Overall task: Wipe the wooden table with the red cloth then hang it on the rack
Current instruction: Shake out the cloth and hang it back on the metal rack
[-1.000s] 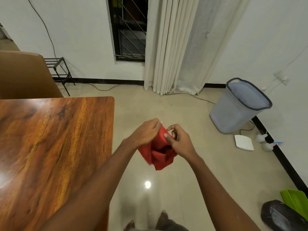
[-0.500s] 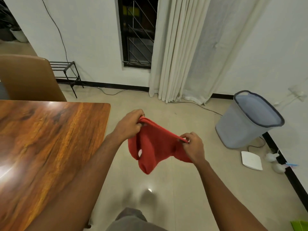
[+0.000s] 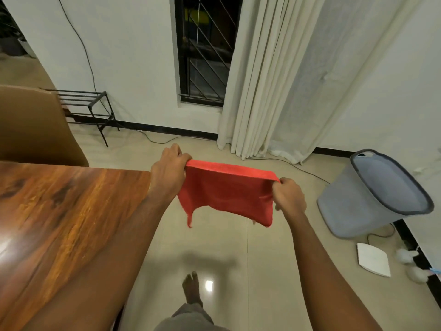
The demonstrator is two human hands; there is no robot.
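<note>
The red cloth [image 3: 226, 194] hangs spread flat in the air above the floor, stretched between both hands. My left hand [image 3: 168, 174] pinches its upper left corner and my right hand [image 3: 290, 195] pinches its upper right corner. The wooden table [image 3: 59, 211] lies to the left, its right edge just beside my left forearm. A low black metal rack [image 3: 90, 105] stands against the far wall at the back left, partly hidden behind a chair.
A brown chair back [image 3: 35, 125] stands behind the table. A grey laundry basket [image 3: 372, 197] sits by the right wall, with a white flat device [image 3: 373, 259] and cables on the floor near it. Curtains [image 3: 269, 80] hang beside a barred window. My bare foot [image 3: 192, 289] is on the tiled floor.
The cloth was bunched between both hands; they have moved apart and raised it, spreading it flat. The view has shifted forward and up, bringing the rack closer.
</note>
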